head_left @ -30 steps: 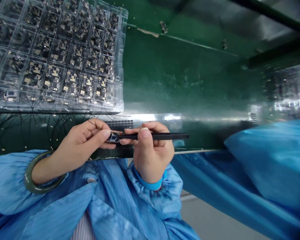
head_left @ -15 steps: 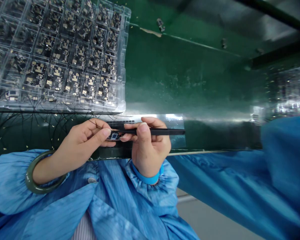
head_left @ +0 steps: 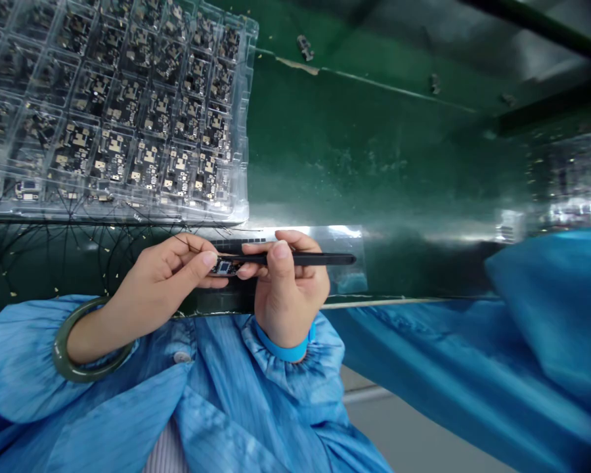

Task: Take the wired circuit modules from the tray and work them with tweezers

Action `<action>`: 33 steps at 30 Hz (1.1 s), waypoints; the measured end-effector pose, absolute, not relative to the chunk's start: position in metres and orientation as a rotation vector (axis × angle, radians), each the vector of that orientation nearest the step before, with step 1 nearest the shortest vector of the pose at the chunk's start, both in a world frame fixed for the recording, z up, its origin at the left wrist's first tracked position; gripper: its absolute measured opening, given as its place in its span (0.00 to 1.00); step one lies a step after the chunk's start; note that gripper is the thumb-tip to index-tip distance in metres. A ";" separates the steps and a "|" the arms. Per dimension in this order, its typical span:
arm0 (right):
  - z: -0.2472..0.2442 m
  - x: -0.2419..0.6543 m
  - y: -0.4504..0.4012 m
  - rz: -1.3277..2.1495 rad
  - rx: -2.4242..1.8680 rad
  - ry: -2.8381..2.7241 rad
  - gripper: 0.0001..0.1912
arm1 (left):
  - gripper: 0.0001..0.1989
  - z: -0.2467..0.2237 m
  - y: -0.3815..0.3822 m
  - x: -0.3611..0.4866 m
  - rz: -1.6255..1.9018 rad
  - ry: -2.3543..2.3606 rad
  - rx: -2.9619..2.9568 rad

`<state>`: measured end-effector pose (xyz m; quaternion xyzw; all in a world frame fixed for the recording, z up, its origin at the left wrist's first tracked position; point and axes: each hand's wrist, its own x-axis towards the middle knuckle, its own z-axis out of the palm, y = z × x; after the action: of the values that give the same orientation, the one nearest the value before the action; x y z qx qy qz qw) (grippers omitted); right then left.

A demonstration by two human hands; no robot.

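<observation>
Head view, one item at a time.

Left grip (head_left: 162, 276): mine. The forearm comes in from the lower left and angles up to the wrist. The fingers are curled and the thumb points right, nearly closed, pinching the board between thumb and fingers.

Right grip (head_left: 290, 295): mine. The wrist is low and the hand stands nearly upright, knuckles up. Thumb and forefinger are closed around the rod, and the lower fingers reach left toward the board.

Board (head_left: 224, 267): small, dark circuit board with a bright square on its face, held between my two grips above a strip of clear film (head_left: 345, 246).

Rod (head_left: 300, 259): thin, black, pen-like, lying nearly level. Its left end is at the board; its right end sticks out past my right grip.

Tray (head_left: 247, 125): clear plastic, upper left on the counter (head_left: 374, 151), with rows of compartments holding similar boards. Its near edge is just beyond my left grip.

Bangle (head_left: 66, 348): green ring on my left wrist.

Wristband (head_left: 283, 351): blue, on my right wrist.

Smock (head_left: 177, 407): blue, gathered at the cuffs, covering my arms and front.
</observation>
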<state>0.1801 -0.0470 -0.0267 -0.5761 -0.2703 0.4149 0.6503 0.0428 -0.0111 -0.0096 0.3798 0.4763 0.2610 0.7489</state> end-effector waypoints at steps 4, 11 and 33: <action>-0.027 0.179 -0.047 0.957 -1.292 -0.597 0.08 | 0.09 -0.008 -0.010 0.043 0.576 1.048 0.807; -0.029 0.174 -0.045 0.922 -1.306 -0.572 0.09 | 0.08 -0.010 -0.011 0.042 0.624 1.026 0.786; -0.033 0.167 -0.051 0.700 -1.356 -0.774 0.08 | 0.07 -0.016 -0.012 0.040 0.669 0.984 0.750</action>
<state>0.1667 -0.0506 -0.0334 -0.5982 -0.3414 0.3090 0.6558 0.0402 -0.0125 -0.0162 0.3449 0.4522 0.3078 0.7628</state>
